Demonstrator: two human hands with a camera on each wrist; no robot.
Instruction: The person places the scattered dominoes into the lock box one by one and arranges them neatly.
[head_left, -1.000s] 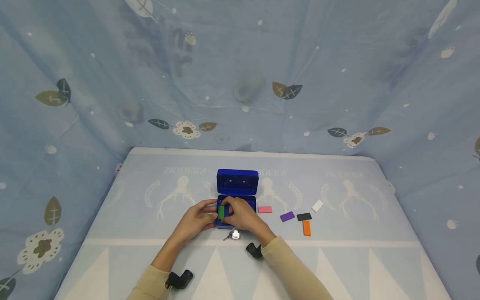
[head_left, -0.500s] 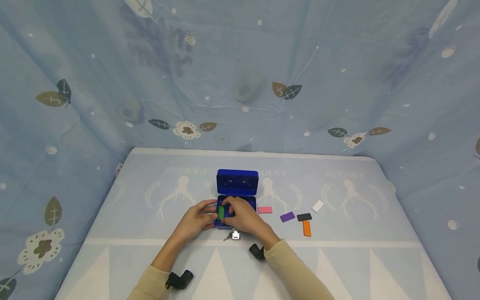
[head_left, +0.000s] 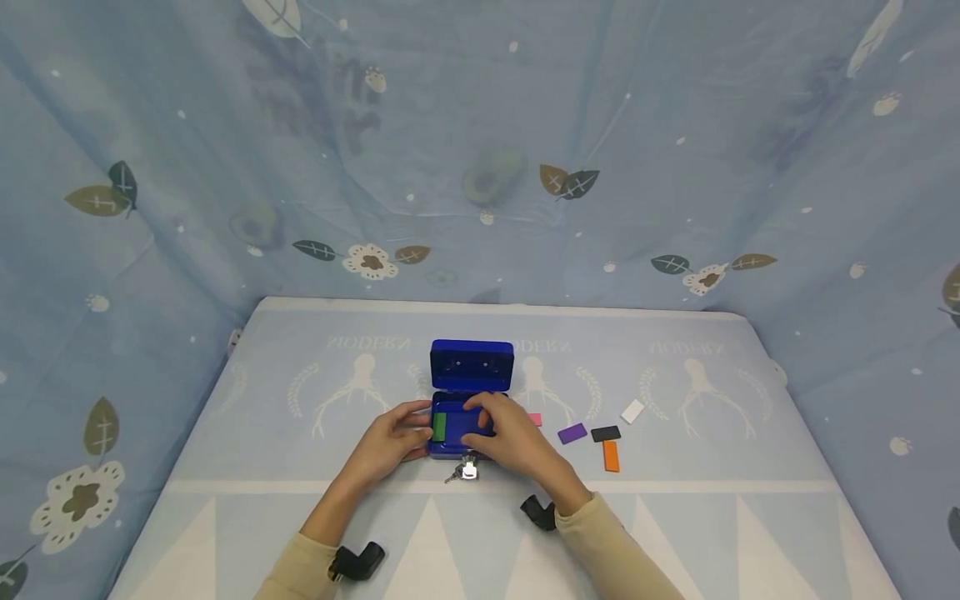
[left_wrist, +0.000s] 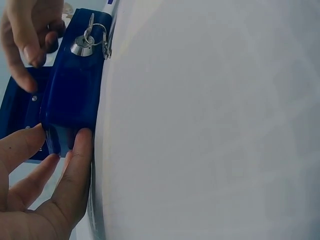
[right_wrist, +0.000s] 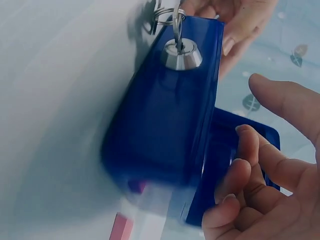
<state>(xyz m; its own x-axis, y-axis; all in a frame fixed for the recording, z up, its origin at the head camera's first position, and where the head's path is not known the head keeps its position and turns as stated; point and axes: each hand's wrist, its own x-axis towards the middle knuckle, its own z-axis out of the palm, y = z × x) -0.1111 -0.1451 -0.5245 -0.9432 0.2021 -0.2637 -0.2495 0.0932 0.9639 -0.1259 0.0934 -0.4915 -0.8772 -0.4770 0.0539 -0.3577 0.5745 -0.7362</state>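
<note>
A small blue cash box (head_left: 472,364) stands with its lid up, keys (head_left: 453,473) hanging from the lock (right_wrist: 181,54) on its front. Inside, against the left wall, lies a green rectangular block (head_left: 439,427). My left hand (head_left: 390,437) rests its fingertips against the outside of the box's left end, its thumb at the rim in the left wrist view. Over the right part of the box is my right hand (head_left: 510,433), thumb and index finger apart with nothing between them. In the right wrist view its other fingers (right_wrist: 235,177) hang loosely bent.
Right of the box lie a pink block (head_left: 536,419), partly behind the right hand, a purple block (head_left: 572,433), a black block (head_left: 606,434), an orange block (head_left: 611,456) and a white block (head_left: 632,411). A patterned blue curtain (head_left: 480,150) closes off the table's far side.
My right hand has let go of the green block and moved right, away from it. The block stays in the box's left side. The left hand keeps its place.
</note>
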